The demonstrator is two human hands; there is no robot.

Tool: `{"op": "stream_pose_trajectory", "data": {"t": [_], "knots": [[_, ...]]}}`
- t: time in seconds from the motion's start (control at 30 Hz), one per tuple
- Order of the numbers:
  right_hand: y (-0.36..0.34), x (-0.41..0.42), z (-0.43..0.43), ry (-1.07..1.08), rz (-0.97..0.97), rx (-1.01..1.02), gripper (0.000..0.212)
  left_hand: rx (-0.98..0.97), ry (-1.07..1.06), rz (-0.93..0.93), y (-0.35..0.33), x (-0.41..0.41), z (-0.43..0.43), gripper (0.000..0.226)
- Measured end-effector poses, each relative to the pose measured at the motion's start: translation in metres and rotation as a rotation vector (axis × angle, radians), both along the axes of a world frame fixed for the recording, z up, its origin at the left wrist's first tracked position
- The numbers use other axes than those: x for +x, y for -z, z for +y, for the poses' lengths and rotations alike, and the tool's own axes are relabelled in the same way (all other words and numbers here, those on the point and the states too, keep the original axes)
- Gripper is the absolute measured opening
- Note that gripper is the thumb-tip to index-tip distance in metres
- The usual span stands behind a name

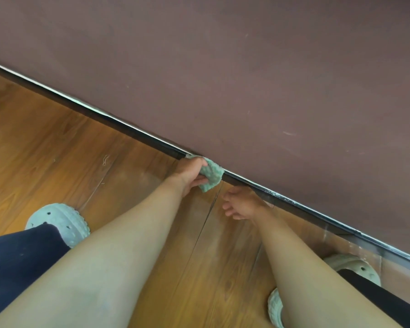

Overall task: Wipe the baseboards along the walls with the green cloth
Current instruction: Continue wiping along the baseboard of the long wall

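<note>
A dark baseboard [128, 131] runs diagonally from upper left to lower right where the brown wall [246, 67] meets the wooden floor. My left hand [187, 172] grips a folded green cloth [211, 174] and presses it against the baseboard near the middle of the view. My right hand [240, 203] hovers just right of the cloth, close to the baseboard, with fingers loosely spread and nothing in it. Pale dust marks show along the baseboard's top edge to the right of the cloth.
The wooden floor [69, 150] stretches to the left with a small thread lying on it. My two pale green shoes [59, 223] [355, 268] stand on the floor, the right one close to the baseboard.
</note>
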State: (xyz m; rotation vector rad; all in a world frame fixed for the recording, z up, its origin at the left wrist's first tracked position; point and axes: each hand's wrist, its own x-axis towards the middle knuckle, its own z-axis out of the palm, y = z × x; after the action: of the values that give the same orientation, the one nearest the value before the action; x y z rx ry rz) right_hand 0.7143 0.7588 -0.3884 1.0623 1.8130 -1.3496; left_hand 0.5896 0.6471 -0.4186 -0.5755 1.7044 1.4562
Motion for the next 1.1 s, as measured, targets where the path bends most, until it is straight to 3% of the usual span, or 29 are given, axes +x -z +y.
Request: {"op": "stream_pose_trajectory", "data": {"t": [0.13, 0.27, 0.47, 0.57, 0.67, 0.77, 1.1], "knots": [[-0.004, -0.003, 0.006, 0.018, 0.017, -0.007, 0.018, -0.107, -0.163, 0.083, 0.003, -0.027, -0.012, 0.034], [-0.009, -0.011, 0.005, 0.056, 0.035, -0.008, 0.022, -0.122, -0.114, 0.083, 0.007, -0.025, -0.01, 0.011], [-0.014, -0.025, -0.012, -0.057, 0.068, 0.0, 0.016, -0.158, -0.006, 0.085, 0.013, -0.014, -0.001, 0.023], [-0.014, -0.025, -0.014, -0.098, 0.076, 0.006, 0.022, -0.156, 0.023, 0.068, 0.013, -0.014, -0.002, 0.015], [-0.013, -0.021, -0.014, -0.117, 0.053, 0.015, 0.03, -0.075, -0.111, 0.096, 0.013, -0.023, -0.01, 0.015], [-0.013, -0.016, -0.008, -0.089, 0.048, 0.005, 0.027, -0.114, -0.193, 0.169, 0.013, -0.028, -0.014, 0.014], [-0.01, 0.001, -0.003, -0.075, 0.076, 0.019, 0.023, -0.035, 0.182, 0.098, 0.015, 0.03, 0.023, 0.014]]}}
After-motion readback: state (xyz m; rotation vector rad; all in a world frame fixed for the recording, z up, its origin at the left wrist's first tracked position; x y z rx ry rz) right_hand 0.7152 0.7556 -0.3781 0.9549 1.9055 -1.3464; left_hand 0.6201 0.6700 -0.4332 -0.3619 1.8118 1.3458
